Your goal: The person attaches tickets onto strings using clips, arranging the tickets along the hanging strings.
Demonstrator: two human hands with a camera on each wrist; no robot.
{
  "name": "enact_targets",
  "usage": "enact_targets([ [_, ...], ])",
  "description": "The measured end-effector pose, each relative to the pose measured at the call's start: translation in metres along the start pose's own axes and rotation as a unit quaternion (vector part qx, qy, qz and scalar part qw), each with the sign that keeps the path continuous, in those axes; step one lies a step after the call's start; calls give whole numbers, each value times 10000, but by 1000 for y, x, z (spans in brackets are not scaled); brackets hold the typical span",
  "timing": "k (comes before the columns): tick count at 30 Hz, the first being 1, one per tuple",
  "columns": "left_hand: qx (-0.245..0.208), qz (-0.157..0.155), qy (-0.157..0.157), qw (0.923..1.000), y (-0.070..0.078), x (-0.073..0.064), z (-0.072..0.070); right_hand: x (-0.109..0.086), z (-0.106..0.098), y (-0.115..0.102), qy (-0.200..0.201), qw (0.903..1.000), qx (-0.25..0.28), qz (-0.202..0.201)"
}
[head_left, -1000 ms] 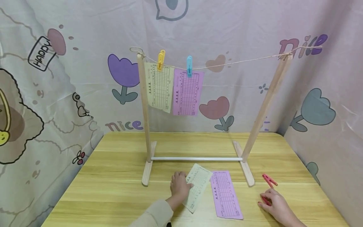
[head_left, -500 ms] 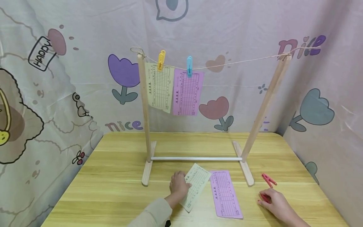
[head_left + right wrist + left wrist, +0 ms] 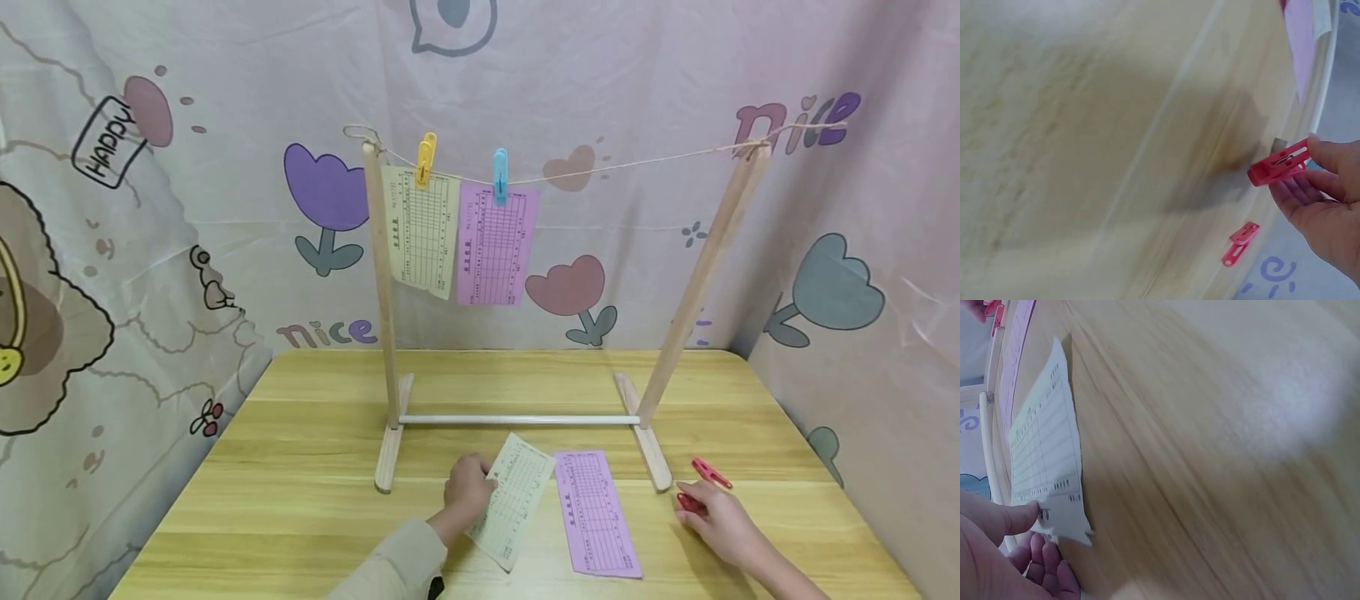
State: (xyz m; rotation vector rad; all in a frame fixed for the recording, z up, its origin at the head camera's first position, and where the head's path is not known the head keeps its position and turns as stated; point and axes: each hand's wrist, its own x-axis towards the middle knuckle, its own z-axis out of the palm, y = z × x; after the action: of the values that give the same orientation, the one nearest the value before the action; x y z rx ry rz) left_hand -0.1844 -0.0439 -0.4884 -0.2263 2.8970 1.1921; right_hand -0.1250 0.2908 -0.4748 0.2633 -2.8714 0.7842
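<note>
My left hand [image 3: 468, 492] pinches the left edge of a pale green printed slip [image 3: 517, 500]; in the left wrist view the thumb lies on top of the paper [image 3: 1050, 444] and the fingers curl beneath it. At the right, my right hand [image 3: 723, 521] holds a red clothespin [image 3: 691, 503] between thumb and fingers, raised off the table in the right wrist view. A second red clothespin [image 3: 711, 473] lies on the table just beyond that hand. Between the hands a purple printed slip [image 3: 598, 512] lies flat, close to the green slip's upper right corner.
Behind the slips stands a wooden frame [image 3: 705, 283] with a white crossbar [image 3: 517, 420]. From its string [image 3: 637, 164] hang a green slip [image 3: 422, 242] under a yellow clothespin [image 3: 425, 160] and a purple slip [image 3: 495, 250] under a blue clothespin [image 3: 501, 175].
My right hand has lifted its red clothespin and shifted slightly left and away from me. My left hand has drawn the green slip a little to the left.
</note>
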Motion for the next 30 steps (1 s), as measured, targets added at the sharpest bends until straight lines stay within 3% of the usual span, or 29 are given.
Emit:
enact_targets([
  [7, -515, 246, -153, 9983, -6, 2, -2, 6, 0, -8, 53, 9991, 418, -94],
  [13, -960, 933, -336, 9904, -13, 4, -6, 12, 2, -9, 478, 9926, 934, -618],
  [17, -1174, 1290, -467, 9836, -16, 5, -8, 15, 3, -10, 525, 9895, 1010, -892],
  [23, -1334, 1418, -455, 9798, -16, 9, -12, 18, 3, -13, 386, 9885, 1215, -811],
  [30, -1376, 1433, -340, 9795, -13, 8, -15, 24, 6, -19, 728, 9859, 1047, -1085],
])
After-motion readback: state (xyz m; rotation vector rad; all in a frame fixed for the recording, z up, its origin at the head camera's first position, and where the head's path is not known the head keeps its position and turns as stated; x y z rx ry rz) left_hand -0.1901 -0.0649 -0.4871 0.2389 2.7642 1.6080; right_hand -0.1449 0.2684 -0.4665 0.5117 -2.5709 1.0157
